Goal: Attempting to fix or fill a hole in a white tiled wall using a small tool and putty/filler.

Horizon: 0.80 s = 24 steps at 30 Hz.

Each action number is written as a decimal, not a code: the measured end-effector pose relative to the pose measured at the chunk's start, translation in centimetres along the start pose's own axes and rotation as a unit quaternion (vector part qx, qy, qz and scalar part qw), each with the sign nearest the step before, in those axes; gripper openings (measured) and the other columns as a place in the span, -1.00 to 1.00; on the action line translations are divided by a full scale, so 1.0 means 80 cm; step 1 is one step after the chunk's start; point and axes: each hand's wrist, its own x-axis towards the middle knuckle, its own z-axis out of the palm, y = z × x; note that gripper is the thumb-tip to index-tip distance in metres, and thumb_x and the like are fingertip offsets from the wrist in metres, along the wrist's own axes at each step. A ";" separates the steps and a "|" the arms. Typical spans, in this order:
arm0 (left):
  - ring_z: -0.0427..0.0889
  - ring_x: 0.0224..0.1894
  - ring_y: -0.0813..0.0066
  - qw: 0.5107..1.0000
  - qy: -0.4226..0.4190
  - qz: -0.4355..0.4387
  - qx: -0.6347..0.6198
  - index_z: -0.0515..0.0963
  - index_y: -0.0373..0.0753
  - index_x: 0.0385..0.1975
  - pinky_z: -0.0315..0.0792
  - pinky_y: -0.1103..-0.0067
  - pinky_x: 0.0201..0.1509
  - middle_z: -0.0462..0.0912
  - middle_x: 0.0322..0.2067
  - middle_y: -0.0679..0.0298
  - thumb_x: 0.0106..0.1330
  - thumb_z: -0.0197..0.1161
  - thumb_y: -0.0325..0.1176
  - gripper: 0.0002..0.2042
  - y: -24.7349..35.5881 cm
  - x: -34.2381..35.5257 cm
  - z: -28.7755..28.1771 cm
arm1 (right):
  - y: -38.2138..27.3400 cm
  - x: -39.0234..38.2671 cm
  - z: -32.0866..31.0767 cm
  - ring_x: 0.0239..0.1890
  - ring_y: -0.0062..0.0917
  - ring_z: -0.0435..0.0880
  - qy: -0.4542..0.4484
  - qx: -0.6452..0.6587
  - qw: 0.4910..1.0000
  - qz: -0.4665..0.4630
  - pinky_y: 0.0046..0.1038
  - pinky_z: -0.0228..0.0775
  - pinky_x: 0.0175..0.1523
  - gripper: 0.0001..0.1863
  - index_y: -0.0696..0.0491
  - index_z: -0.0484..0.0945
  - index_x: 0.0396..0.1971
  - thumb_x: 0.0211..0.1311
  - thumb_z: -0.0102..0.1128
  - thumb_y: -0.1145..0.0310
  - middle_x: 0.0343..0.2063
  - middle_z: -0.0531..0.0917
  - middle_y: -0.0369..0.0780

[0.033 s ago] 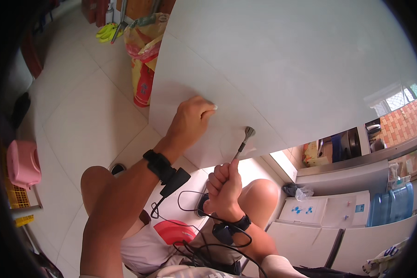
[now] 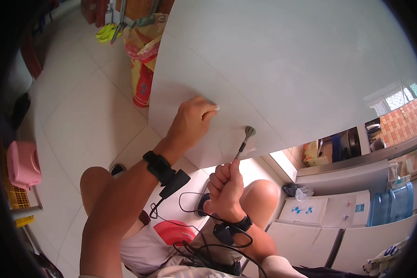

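My left hand [image 2: 192,121] is closed at the glossy white panel [image 2: 282,60], with a small white piece [image 2: 217,107] at its pinched fingertips, too small to name. My right hand [image 2: 224,183] grips the shaft of a slim metal tool [image 2: 242,147] below and right of the left one. The tool points up to a rounded, flat head that lies on or just over the panel's surface; which, I cannot tell. Black wrist devices with dangling cables are on both my forearms, and the cables loop over my lap.
Plastic sacks [image 2: 143,78] stand behind the panel's left edge, near yellow-green slippers [image 2: 106,32]. A pink container [image 2: 23,164] sits at left. A red basin [image 2: 171,228] is between my legs. At right are white appliances [image 2: 301,241], blue bins [image 2: 391,206] and a shelf with pans [image 2: 350,143].
My left hand has shifted very slightly to the right along the panel. Otherwise the view looks the same.
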 end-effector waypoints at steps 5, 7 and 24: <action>0.66 -0.45 0.29 0.997 -0.014 0.041 -0.062 0.69 -0.36 -0.27 0.49 0.50 -0.43 0.67 -0.39 0.14 0.22 0.41 -0.62 -0.88 0.038 0.004 0.011 | -0.046 -0.013 0.026 -0.65 -0.70 -0.03 -0.005 0.008 0.992 -0.125 -0.55 -0.23 -0.59 -0.42 -0.09 0.11 -0.62 0.61 -0.09 -0.08 -0.64 0.09 -0.43; 0.66 -0.46 0.32 0.997 -0.015 0.067 -0.043 0.69 -0.36 -0.27 0.49 0.51 -0.44 0.67 -0.39 0.15 0.22 0.41 -0.62 -0.89 0.047 0.002 0.006 | -0.037 -0.011 0.015 -0.65 -0.70 -0.02 -0.031 0.038 0.993 -0.104 -0.55 -0.23 -0.59 -0.42 -0.10 0.10 -0.62 0.60 -0.07 -0.11 -0.65 0.09 -0.43; 0.66 -0.47 0.38 0.991 -0.034 0.118 -0.046 0.67 -0.33 -0.24 0.53 0.55 -0.44 0.66 -0.34 0.18 0.23 0.41 -0.63 -0.86 0.076 0.009 0.039 | -0.048 -0.028 -0.001 -0.68 -0.68 -0.07 -0.069 0.130 0.986 -0.073 -0.57 -0.23 -0.64 -0.38 -0.12 0.07 -0.62 0.61 -0.26 -0.22 -0.64 0.06 -0.44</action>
